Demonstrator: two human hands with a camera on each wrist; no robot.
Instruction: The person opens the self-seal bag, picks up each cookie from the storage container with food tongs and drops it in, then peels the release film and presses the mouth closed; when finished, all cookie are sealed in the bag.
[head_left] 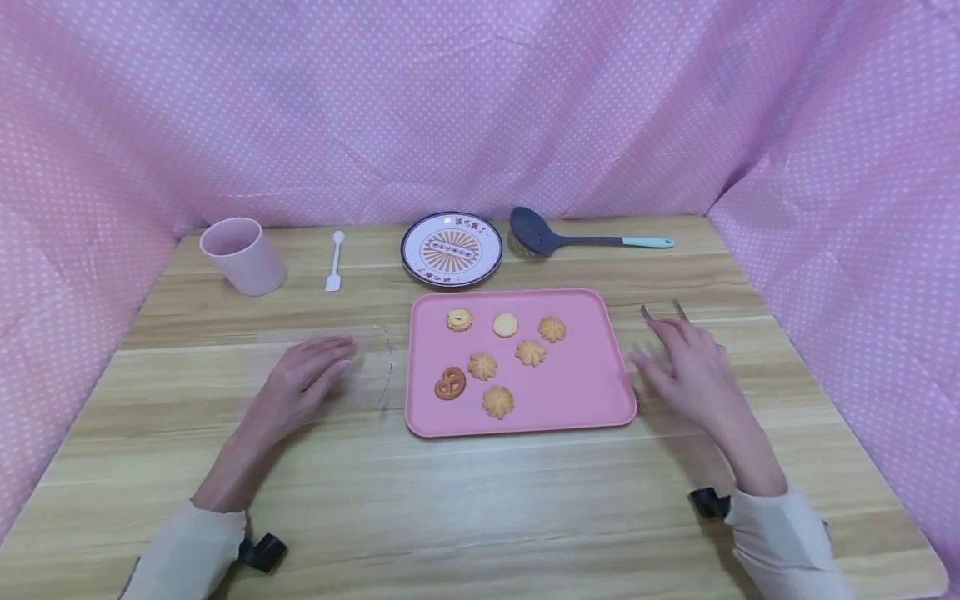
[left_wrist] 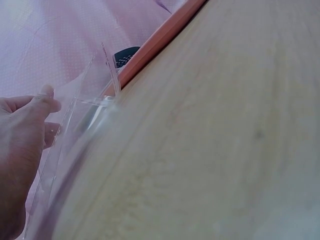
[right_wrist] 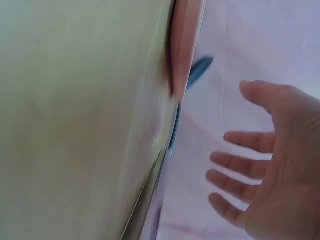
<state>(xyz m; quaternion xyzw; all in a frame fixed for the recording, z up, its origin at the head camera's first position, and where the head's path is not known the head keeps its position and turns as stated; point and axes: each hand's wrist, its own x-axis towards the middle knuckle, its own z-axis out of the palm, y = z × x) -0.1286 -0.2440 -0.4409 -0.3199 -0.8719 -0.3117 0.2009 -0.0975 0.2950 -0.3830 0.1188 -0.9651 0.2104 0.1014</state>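
My left hand [head_left: 303,387] is over a clear plastic piece [head_left: 375,392] lying left of the tray. In the left wrist view its fingertips come up to an edge of that clear plastic [left_wrist: 75,110]; a firm grip does not show. Right of the tray, my right hand [head_left: 693,375], blurred, hovers over a metal utensil [head_left: 648,313]. Two narrow tips of it stick out past the fingers, perhaps tongs, and the rest is covered. The right wrist view shows that hand's fingers [right_wrist: 240,165] spread apart, holding nothing. Between the hands lies a pink tray [head_left: 585,375] with several cookies [head_left: 531,352] and a pretzel-shaped one [head_left: 450,383].
Along the back stand a pink cup [head_left: 255,262], tilted in view, a small white spatula-like stick [head_left: 334,262], a patterned plate [head_left: 452,250] and a dark skimmer [head_left: 534,232] with a mint handle end. Pink dotted cloth [head_left: 450,100] encloses the wooden table [head_left: 480,508].
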